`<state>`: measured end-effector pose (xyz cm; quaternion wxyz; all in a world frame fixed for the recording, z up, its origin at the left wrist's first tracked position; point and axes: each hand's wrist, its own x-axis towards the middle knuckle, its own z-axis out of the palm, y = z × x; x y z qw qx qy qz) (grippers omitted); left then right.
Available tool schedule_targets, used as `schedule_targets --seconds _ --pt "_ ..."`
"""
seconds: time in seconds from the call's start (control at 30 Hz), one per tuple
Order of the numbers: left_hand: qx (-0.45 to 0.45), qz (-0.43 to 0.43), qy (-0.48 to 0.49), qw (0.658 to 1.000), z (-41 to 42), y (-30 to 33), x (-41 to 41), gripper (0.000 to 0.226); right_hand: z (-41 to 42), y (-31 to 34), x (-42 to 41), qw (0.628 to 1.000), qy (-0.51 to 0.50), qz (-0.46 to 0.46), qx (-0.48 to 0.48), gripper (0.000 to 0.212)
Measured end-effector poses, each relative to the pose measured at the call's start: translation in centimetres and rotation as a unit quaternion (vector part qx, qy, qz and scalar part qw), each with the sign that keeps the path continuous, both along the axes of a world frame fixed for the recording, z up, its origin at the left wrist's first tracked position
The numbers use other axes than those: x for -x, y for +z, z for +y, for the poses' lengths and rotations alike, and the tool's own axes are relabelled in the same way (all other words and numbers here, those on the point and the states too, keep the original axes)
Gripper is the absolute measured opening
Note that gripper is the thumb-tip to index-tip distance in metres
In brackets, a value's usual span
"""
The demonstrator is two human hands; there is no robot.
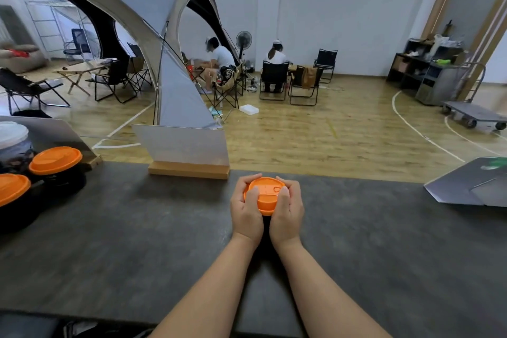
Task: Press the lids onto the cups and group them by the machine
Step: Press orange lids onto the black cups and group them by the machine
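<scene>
An orange lid (267, 193) sits on top of a dark cup in the middle of the dark counter (137, 228); the cup itself is almost hidden by my hands. My left hand (245, 208) grips the lid's left side, thumb on top. My right hand (288, 210) grips its right side, thumb also pressing on top. At the far left stand two more dark cups with orange lids (56, 159) (12, 188). A cup with a white lid (12, 133) stands behind them.
A white sign in a wooden base (189, 151) stands at the counter's far edge. A grey folded card (472, 186) lies at the right. Beyond the counter are a wooden floor, a grey tent, folding chairs and two seated people.
</scene>
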<state>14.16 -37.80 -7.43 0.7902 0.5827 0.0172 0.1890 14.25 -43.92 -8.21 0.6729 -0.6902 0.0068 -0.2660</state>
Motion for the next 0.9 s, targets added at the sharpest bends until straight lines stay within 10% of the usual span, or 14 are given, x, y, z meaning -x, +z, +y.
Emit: schedule_targets --seconds 0.2,0.4,0.9 --pt "-0.020 0.116 0.058 0.991 0.3 1.4 -0.5 0.030 -0.7 2.0 0.0 0.990 0.050 0.108 -0.072 0.013" --pt "-0.174 0.130 0.121 0.968 -0.4 2.2 0.1 0.026 -0.2 1.9 1.2 0.995 0.037 0.088 0.035 0.020" --pt "-0.172 0.132 0.053 0.975 0.9 2.5 0.4 0.012 -1.0 2.0 2.5 0.992 0.003 0.124 -0.018 0.014"
